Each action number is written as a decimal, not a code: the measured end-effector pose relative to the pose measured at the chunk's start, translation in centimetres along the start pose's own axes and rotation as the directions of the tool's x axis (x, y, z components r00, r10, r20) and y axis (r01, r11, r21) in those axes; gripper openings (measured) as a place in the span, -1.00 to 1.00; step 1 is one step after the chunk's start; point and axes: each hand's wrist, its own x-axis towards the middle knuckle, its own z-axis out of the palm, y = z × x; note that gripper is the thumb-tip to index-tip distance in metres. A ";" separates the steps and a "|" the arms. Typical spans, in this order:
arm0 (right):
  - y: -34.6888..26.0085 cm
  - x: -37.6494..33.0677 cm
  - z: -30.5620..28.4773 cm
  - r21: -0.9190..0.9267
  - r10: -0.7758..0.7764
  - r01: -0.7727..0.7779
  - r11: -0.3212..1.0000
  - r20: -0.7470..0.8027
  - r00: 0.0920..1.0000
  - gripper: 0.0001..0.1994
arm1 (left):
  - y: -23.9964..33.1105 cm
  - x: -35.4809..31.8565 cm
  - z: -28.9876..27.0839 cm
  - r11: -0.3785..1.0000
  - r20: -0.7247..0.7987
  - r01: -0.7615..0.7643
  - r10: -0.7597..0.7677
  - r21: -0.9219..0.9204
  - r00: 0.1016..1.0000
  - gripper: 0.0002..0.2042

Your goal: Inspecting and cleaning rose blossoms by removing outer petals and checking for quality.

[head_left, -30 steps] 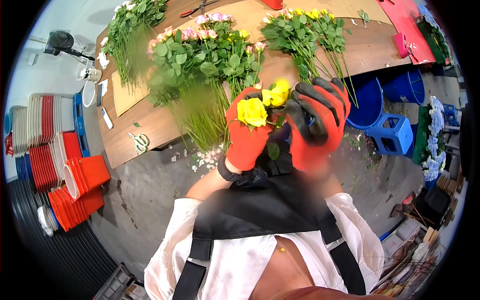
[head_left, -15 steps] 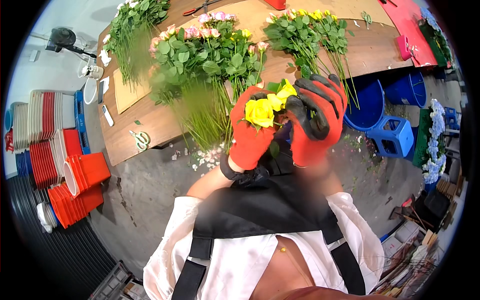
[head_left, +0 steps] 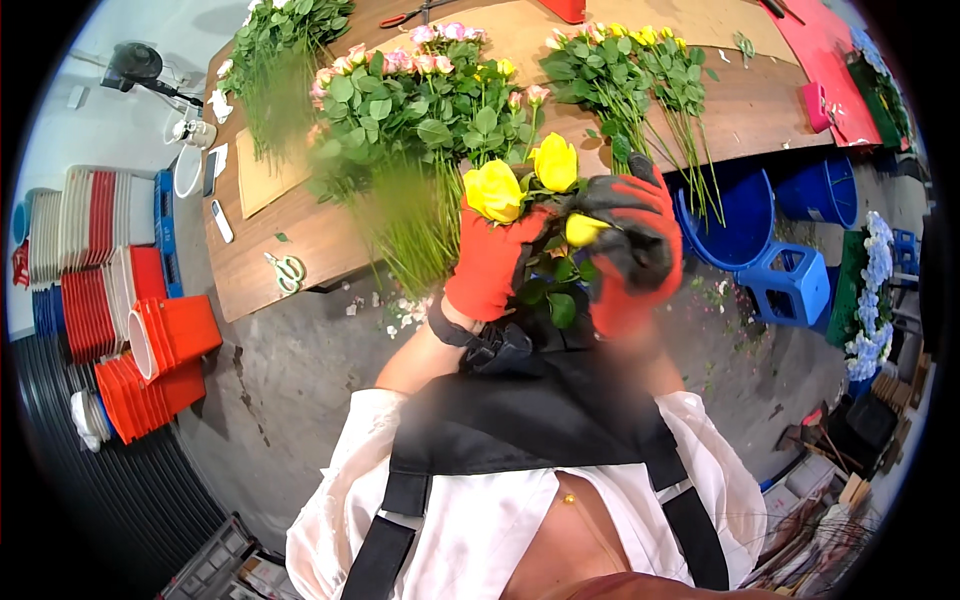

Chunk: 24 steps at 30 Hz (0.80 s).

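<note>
A small bunch of yellow roses (head_left: pixel 530 185) is shown held upright in front of the chest, below the near edge of the wooden table (head_left: pixel 300 235) and above the grey floor. The stems and lower leaves are clasped by the left hand (head_left: pixel 492 262), gloved in red, with the fingers wrapped around them. The right hand (head_left: pixel 628 245), in a red glove with a black palm, is curled against the right side of the bunch, one yellow bloom being touched at its fingertips; whether a stem is actually gripped by it cannot be told. Two open blooms are seen above the left glove and a smaller one beside the right glove. On the table, a large bunch of pink roses (head_left: pixel 425 95) is laid near the middle, its stems overhanging the near edge. A bunch of yellow-budded roses (head_left: pixel 630 75) is laid toward the right part, with stems likewise past the near edge. A leafy green bunch (head_left: pixel 280 50) is laid toward the far left corner. Green-handled scissors (head_left: pixel 288 270) are seen at the near left edge. Stacked red pots (head_left: pixel 150 350) are placed on the floor at the left, and blue buckets (head_left: pixel 745 215) stand under the right end of the table, beside a blue stool (head_left: pixel 790 285).
</note>
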 end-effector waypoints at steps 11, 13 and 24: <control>-1.9 5.1 -1.4 -0.053 0.163 -0.154 0.987 0.294 0.942 -0.59 | -0.8 -0.8 -1.9 0.989 0.131 0.137 -0.128 -0.061 0.983 -0.44; -1.7 4.9 -1.1 -0.088 0.142 -0.120 0.989 0.310 0.940 -0.60 | -1.2 -0.8 -1.9 0.993 0.156 0.100 -0.090 -0.056 0.984 -0.43; -0.4 1.0 0.6 0.362 0.404 -0.373 0.854 -0.013 0.914 -0.60 | -1.5 -1.5 -1.4 0.994 0.179 -0.019 0.000 0.104 0.984 -0.65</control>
